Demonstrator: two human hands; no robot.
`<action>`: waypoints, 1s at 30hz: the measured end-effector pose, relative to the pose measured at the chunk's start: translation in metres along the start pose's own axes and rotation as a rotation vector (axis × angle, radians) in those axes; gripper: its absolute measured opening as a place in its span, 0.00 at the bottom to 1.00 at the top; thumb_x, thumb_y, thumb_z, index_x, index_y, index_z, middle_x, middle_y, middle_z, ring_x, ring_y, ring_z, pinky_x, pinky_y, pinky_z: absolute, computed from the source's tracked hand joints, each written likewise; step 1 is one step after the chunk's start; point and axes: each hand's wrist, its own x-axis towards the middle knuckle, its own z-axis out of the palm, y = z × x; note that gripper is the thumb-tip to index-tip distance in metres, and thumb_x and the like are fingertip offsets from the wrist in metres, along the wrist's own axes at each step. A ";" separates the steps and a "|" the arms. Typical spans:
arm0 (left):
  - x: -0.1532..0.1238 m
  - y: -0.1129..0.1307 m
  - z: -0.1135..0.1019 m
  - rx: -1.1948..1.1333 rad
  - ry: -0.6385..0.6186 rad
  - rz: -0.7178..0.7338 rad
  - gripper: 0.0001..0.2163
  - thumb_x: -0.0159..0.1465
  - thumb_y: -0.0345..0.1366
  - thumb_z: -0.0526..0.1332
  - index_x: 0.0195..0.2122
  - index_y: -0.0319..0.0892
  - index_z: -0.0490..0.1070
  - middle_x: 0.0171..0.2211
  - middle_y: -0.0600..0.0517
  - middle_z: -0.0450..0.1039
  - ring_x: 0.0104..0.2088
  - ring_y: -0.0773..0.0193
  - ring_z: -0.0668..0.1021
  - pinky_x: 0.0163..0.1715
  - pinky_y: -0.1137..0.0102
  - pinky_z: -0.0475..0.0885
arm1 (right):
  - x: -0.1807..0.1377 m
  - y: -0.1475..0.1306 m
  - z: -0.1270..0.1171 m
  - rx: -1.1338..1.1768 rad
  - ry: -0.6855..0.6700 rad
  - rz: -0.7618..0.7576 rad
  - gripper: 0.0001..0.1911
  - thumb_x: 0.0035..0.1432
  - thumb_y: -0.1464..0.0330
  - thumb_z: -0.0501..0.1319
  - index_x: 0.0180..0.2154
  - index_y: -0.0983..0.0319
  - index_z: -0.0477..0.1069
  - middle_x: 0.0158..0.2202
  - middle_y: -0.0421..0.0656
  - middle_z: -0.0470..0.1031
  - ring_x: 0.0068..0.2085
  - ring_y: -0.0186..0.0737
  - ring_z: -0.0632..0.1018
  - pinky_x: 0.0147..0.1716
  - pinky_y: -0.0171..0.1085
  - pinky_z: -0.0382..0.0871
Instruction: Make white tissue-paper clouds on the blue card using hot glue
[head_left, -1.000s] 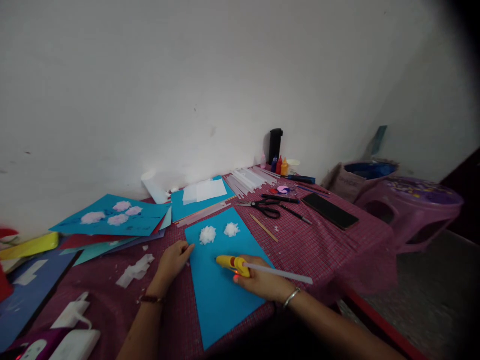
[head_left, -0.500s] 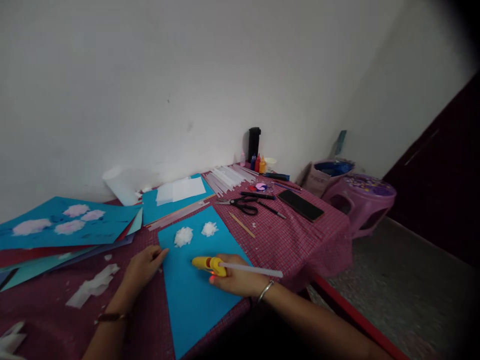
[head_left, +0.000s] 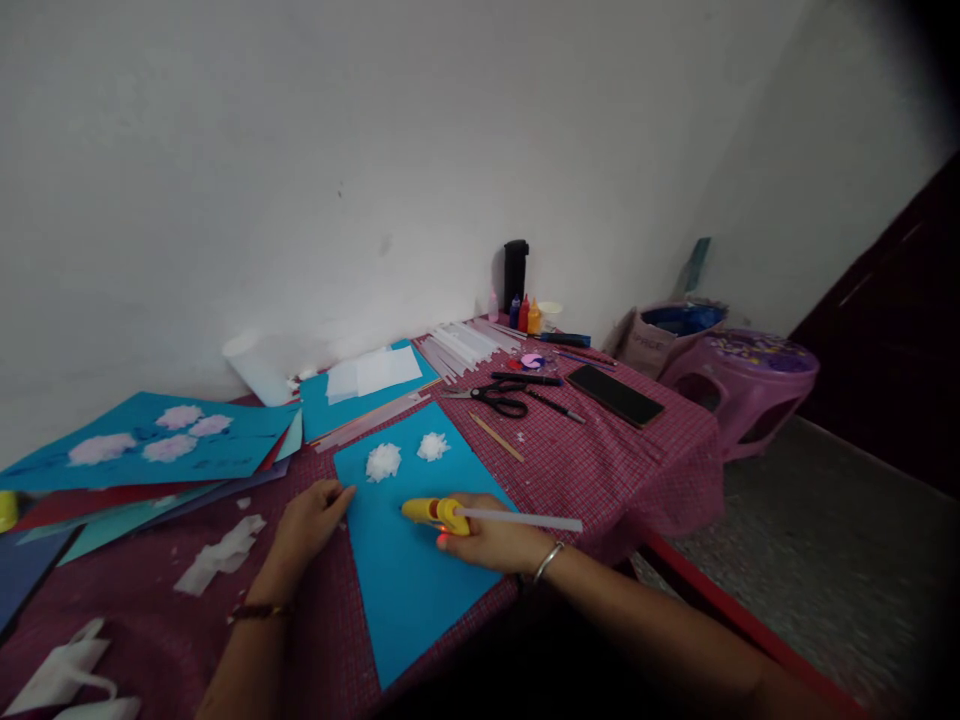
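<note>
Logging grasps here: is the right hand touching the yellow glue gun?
Touching: the head view shows the right hand closed around the yellow glue gun.

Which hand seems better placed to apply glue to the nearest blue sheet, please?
Probably the right hand: it holds the yellow glue gun over the nearest blue sheet, while the left hand, with no visible tool, lies at that sheet's left edge.
</note>
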 end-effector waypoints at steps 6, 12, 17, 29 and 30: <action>0.001 -0.003 0.001 -0.010 -0.001 -0.008 0.19 0.59 0.51 0.50 0.18 0.44 0.57 0.18 0.56 0.63 0.23 0.64 0.68 0.24 0.71 0.56 | 0.000 -0.002 -0.002 -0.051 -0.021 0.024 0.12 0.53 0.60 0.61 0.37 0.60 0.72 0.30 0.37 0.72 0.28 0.33 0.70 0.24 0.31 0.58; 0.001 -0.005 0.001 -0.005 -0.003 -0.018 0.19 0.59 0.52 0.50 0.19 0.44 0.58 0.18 0.56 0.63 0.23 0.63 0.69 0.25 0.71 0.57 | 0.000 -0.003 -0.003 -0.044 -0.024 -0.016 0.10 0.54 0.61 0.61 0.37 0.59 0.71 0.31 0.37 0.72 0.29 0.34 0.70 0.25 0.31 0.59; 0.000 -0.002 -0.001 0.003 -0.021 -0.028 0.19 0.59 0.52 0.50 0.19 0.44 0.59 0.18 0.56 0.64 0.22 0.63 0.69 0.25 0.70 0.56 | 0.001 -0.006 -0.004 -0.069 -0.014 -0.026 0.10 0.54 0.61 0.61 0.36 0.60 0.71 0.32 0.38 0.73 0.30 0.34 0.71 0.26 0.31 0.61; 0.000 -0.001 0.001 0.004 -0.016 -0.039 0.19 0.59 0.52 0.49 0.19 0.44 0.57 0.18 0.56 0.62 0.23 0.64 0.69 0.25 0.70 0.55 | 0.002 0.001 -0.001 -0.034 0.012 -0.024 0.12 0.57 0.62 0.59 0.40 0.62 0.71 0.33 0.40 0.73 0.29 0.34 0.70 0.26 0.31 0.59; 0.001 -0.002 0.001 0.004 -0.019 -0.039 0.19 0.59 0.52 0.49 0.19 0.44 0.58 0.19 0.56 0.63 0.24 0.64 0.69 0.26 0.70 0.56 | 0.003 0.001 -0.002 -0.045 -0.019 -0.031 0.12 0.56 0.62 0.60 0.39 0.62 0.71 0.33 0.40 0.73 0.29 0.34 0.70 0.26 0.31 0.59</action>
